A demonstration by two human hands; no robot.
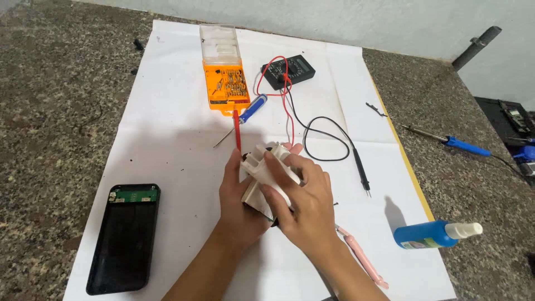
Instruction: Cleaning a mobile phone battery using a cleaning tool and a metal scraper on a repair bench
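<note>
Both my hands hold a white plastic block-shaped part above the middle of a white paper sheet. My left hand cups it from below and the left. My right hand lies over its top, fingers pressed on it. A dark piece shows under the white part, mostly hidden by my palms. A red probe sticks up just behind my left thumb.
A black open case with a green circuit board lies at the left. An orange bit set, a blue-handled screwdriver, a black multimeter with red and black leads, a blue bottle, a pink tool and a soldering iron surround my hands.
</note>
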